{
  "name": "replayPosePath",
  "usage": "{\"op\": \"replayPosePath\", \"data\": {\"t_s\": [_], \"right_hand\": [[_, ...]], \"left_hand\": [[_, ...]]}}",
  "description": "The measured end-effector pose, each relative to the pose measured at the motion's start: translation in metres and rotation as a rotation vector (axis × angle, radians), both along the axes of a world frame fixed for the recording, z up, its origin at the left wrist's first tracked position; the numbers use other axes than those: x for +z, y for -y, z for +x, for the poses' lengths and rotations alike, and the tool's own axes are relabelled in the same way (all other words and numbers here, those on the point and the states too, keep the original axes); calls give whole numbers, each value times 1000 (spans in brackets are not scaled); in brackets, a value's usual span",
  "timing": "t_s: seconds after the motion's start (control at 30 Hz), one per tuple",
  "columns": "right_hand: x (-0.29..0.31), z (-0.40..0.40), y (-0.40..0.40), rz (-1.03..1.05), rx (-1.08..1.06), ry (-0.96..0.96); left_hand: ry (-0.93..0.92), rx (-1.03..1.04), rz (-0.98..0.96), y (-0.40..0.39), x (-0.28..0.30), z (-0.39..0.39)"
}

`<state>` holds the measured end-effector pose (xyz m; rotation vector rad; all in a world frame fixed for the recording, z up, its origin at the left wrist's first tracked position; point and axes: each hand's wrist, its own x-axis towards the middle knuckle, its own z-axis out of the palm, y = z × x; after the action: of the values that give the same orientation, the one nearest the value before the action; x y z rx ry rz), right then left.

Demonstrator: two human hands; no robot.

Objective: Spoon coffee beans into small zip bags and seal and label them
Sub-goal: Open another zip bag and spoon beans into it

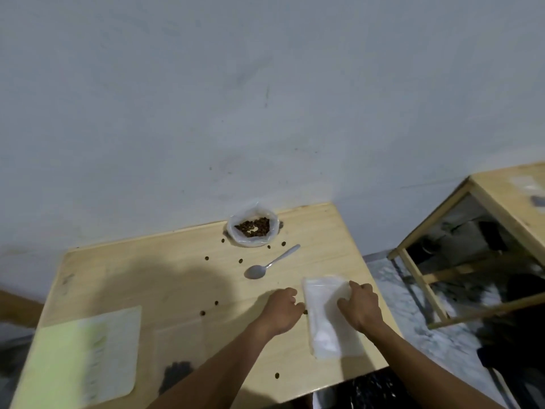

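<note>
Now my right hand (360, 305) rests with fingers curled on the stack of clear zip bags (327, 317) near the table's (182, 278) right edge, while my left hand (281, 309), fingers loosely curled, touches the stack's left side; whether it pinches a bag I cannot tell. A spoon (267, 265) lies beyond, and the open bag of coffee beans (253, 228) stands at the far edge. Loose beans (206, 258) dot the top, and a label sheet (88, 355) lies near the left corner.

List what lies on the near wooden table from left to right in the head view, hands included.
Green-and-white sheet → filled bag of beans → left hand → stack of clear zip bags → right hand, resting on that stack. The spoon and bean container overlap these in the order, so they are left out.
</note>
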<state>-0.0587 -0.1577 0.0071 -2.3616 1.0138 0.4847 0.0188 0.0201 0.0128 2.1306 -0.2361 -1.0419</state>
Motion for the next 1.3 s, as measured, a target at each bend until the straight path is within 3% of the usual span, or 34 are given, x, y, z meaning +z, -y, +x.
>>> {"op": "replayPosePath", "data": {"t_s": [0.17, 0.43, 0.53, 0.6, 0.73, 0.9, 1.1, 1.3], "right_hand": [[-9, -4, 5, 51, 27, -35], [-10, -7, -4, -24, 10, 83], [-6, -1, -10, -13, -55, 225], [4, 7, -14, 58, -148, 386], [33, 27, -28, 432, -266, 608], [65, 57, -57, 690, -73, 675], [89, 93, -108, 723, 317, 679], [113, 114, -136, 734, 493, 570]], "left_hand": [[-35, 6, -6, 21, -4, -4], [19, 34, 23, 25, -6, -8], [32, 104, -18, 21, 1, -5], [15, 223, -89, 15, 8, -1], [90, 396, -210, -7, 25, 17], [269, 495, -189, -40, 51, 49], [-173, 767, -573, -75, 98, 82], [-118, 827, -682, -108, 122, 90]]}}
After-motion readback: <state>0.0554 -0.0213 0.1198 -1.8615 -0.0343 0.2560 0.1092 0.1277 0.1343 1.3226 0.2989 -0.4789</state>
